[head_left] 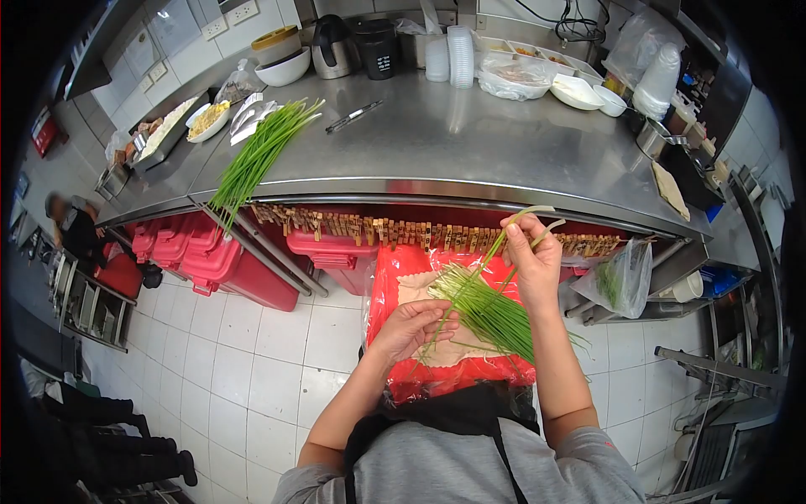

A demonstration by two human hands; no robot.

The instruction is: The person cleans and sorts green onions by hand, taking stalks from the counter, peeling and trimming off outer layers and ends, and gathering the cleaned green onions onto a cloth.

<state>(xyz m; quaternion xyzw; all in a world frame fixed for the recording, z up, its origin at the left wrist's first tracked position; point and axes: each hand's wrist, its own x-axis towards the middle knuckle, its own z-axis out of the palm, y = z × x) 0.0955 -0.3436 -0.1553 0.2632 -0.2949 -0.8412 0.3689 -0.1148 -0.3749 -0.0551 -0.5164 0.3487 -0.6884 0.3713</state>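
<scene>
My right hand (531, 250), raised in front of the counter edge, pinches a few long green stalks near their pale ends. Lower and to the left, my left hand (417, 328) has its fingers closed around the lower part of the same stalks. Beneath both hands, a bunch of green stalks (495, 317) with whitish ends lies on beige paper over a red plastic bag (395, 277) at my lap. A second green bunch (267, 155) rests on the left of the steel counter (395, 160), its tips hanging over the edge.
Clothespins (369, 228) hang in a row under the counter edge. Red bins (227, 260) stand below at the left. A pen (354, 117), a kettle (333, 49) and bowls (575, 91) are on the counter. A person (80, 227) is at the far left.
</scene>
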